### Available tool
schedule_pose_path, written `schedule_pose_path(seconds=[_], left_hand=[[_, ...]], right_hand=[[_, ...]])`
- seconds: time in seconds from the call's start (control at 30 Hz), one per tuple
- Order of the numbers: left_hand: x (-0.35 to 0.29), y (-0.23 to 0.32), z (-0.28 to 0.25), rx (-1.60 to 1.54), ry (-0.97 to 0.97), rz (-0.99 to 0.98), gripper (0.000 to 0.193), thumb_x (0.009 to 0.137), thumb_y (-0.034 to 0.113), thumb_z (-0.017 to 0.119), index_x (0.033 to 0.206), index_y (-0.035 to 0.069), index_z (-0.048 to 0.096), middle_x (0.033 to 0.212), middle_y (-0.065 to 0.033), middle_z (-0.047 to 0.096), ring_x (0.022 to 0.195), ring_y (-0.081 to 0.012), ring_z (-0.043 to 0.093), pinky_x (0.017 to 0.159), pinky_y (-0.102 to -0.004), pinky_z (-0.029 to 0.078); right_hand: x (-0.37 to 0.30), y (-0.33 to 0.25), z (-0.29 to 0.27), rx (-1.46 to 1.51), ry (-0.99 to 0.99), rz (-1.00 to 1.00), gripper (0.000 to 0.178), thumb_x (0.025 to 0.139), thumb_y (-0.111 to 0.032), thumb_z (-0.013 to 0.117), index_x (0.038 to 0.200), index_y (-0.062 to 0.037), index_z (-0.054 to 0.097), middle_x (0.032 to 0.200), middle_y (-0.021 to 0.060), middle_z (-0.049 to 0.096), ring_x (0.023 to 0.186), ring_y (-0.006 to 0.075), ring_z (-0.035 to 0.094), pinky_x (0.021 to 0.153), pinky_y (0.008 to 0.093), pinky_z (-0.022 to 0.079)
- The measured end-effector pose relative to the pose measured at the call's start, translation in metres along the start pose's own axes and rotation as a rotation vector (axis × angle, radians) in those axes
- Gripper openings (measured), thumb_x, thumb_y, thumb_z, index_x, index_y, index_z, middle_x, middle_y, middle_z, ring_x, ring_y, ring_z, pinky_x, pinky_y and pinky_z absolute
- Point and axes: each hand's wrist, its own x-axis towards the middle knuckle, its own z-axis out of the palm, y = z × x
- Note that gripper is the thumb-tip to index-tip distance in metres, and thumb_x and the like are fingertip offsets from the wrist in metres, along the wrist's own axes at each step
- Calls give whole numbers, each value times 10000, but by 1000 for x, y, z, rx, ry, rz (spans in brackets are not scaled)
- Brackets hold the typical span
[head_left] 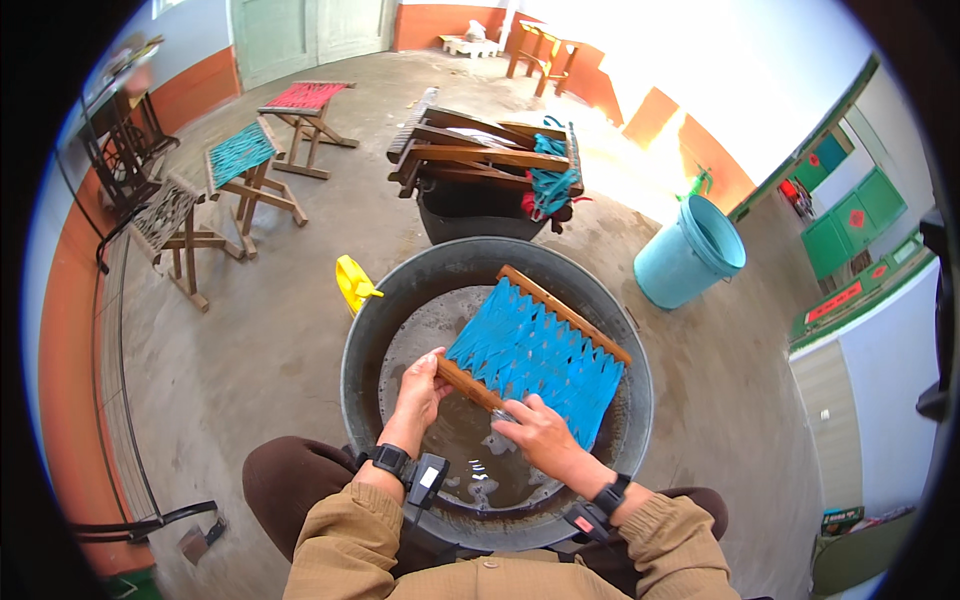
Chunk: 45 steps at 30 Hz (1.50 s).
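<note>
A folding stool [535, 360] with a blue woven strap seat and wooden rails leans in a wide metal tub [365, 400] before me. My left hand [418, 392] is closed around the left end of its near rail. Fingers bent, my right hand [540, 435] presses a small grey thing [503, 416] to the other end of that rail; its kind is mostly hidden. Murky water [455, 440] with patches of foam lies in the tub under the stool. The stool's lower part is out of sight.
Behind the tub, folded wooden stools [490, 150] are piled on a black container [470, 215]. A yellow plastic bottle [353, 283] stands left of the tub, a light-blue bucket [690, 252] right. Farther left are three opened stools, including a teal-seated one [243, 155].
</note>
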Motion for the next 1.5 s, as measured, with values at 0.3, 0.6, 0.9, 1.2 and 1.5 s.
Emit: schedule_pose_path(seconds=[0.3,0.6,0.9,1.2,1.5], left_hand=[[-11,12,20,1078,269,674,479,928,185,650,1393,153,539,1429,-123,514,1369,-333,440,1088,-599,338],[-57,3,55,1900,-115,688,674,949,476,568,1534,206,369,1625,-132,251,1531,-355,98,1181,-643,-3],[-63,4,64,1981,-130,650,1004,767,630,730,1551,167,305,1629,-180,173,1520,-405,51,1175,-643,-15],[-62,9,65,2063,-173,546,1052,748,645,745,1565,190,262,1638,-181,126,1519,-413,24,1166,-651,-17],[-52,15,56,2111,-265,479,972,823,629,676,1581,225,223,1645,-198,67,1508,-456,-9,1132,-692,-38]], right_hand=[[-75,-4,-30,4,99,143,346,713,6,653,1017,-134,737,1065,63,625,854,277,559,733,368,511],[-35,-8,8,22,160,208,318,762,-6,641,1051,-118,714,1043,43,624,858,271,551,726,364,501],[-98,10,-19,79,272,304,309,766,-26,657,1060,-113,695,998,51,616,850,278,557,727,361,512],[-122,23,-25,107,205,209,301,743,-36,675,1026,-124,730,1028,31,641,855,254,562,749,336,507],[-82,16,-9,-48,83,0,91,775,-142,638,858,-146,673,969,-1,549,895,193,512,675,317,451]])
